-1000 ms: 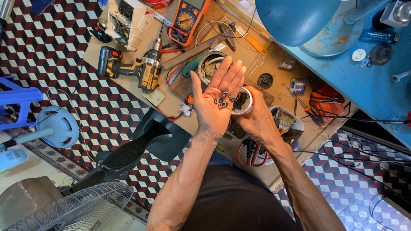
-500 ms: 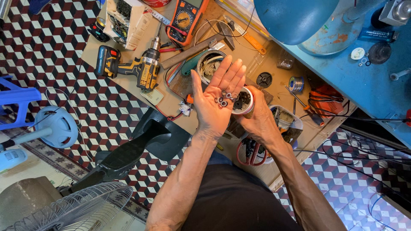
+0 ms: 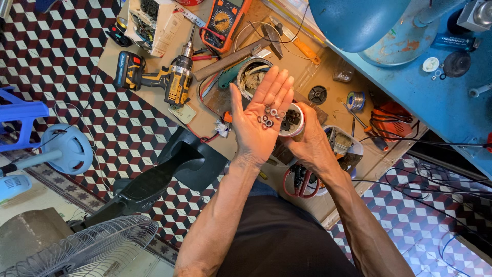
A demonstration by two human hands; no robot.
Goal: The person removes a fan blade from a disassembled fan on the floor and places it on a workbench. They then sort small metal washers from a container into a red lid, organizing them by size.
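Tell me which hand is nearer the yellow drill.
Left. The left hand, palm up with small washers, lies right of the drill; the right hand is farther right, holding a jar.

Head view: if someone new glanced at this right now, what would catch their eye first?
First, the open left hand at centre, palm up, with a cluster of small washers and nuts on it. Right beside it the right hand holds a small round container of dark parts. Behind them lie a yellow cordless drill on the cluttered workbench and an orange multimeter at the top.
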